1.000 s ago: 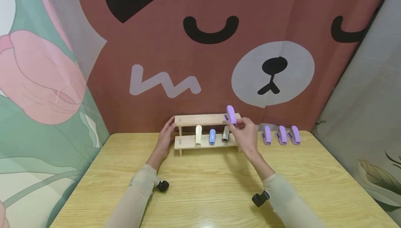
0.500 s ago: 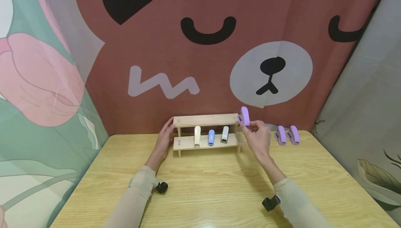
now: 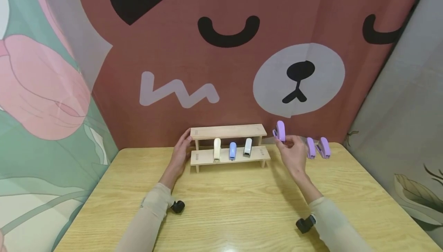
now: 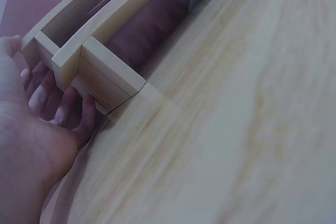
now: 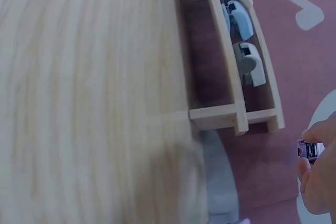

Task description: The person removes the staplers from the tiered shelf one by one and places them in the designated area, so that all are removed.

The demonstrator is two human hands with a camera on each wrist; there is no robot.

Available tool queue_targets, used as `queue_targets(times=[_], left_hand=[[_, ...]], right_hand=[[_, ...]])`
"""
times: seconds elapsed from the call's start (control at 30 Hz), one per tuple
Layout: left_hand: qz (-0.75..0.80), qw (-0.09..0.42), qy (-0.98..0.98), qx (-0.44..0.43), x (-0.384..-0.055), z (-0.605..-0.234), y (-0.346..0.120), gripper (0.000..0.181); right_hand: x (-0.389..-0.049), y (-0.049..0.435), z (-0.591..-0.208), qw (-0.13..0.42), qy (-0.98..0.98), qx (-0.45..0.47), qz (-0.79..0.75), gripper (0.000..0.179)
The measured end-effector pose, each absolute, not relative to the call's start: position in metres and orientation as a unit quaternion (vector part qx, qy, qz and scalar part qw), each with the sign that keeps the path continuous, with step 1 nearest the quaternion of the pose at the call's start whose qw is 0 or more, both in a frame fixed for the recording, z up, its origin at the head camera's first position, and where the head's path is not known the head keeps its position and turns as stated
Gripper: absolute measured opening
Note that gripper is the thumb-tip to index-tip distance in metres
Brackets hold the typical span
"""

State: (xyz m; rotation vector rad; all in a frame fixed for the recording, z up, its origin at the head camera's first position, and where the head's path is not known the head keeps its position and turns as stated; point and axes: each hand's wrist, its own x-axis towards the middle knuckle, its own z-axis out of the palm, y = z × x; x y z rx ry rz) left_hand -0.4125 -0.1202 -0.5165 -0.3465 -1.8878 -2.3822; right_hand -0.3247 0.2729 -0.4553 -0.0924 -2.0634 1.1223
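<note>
My right hand (image 3: 294, 157) pinches a purple stapler (image 3: 280, 131), holding it up just right of a two-tier wooden rack (image 3: 228, 132). In the right wrist view, part of this stapler (image 5: 308, 150) shows between thumb and fingers. At the rack's left end, my left hand (image 3: 180, 156) rests against the wood. The left wrist view shows its fingers (image 4: 63, 106) loosely bent beside the end. Along the lower tier stand a cream stapler (image 3: 217, 150), a blue stapler (image 3: 233, 151) and a white stapler (image 3: 247, 147). The upper tier bears nothing.
Two more purple staplers, one nearer (image 3: 310, 148) and one farther right (image 3: 324, 147), stand on the wooden table (image 3: 221, 209) beyond my right hand. A brown curtain (image 3: 166, 52) with a bear print hangs close behind the rack. Another curtain (image 3: 398, 140) borders the right side.
My right hand has moved right, carrying the purple stapler from over the rack's right end to beside it. One purple stapler on the table is now hidden behind that hand. The left hand stays put.
</note>
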Motion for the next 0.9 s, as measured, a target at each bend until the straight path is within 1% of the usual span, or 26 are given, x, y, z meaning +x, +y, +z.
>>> queue_targets(times=[0.4,0.6,0.9], left_hand=[[-0.78,0.022,-0.613,-0.122,-0.411,-0.514,-0.123,0.055],[-0.777,0.028,-0.617,-0.118,-0.411,-0.513,-0.123,0.055],[-0.769,0.037,-0.628,-0.111,-0.411,-0.514,-0.122,0.057]], right_hand=[[-0.334,0.283,-0.476,0.332,-0.832,-0.082,0.437,0.022],[-0.339,0.286,-0.482,0.29,-0.833,-0.099,0.461,0.025],[-0.348,0.287,-0.491,0.245,-0.833,-0.106,0.485,0.022]])
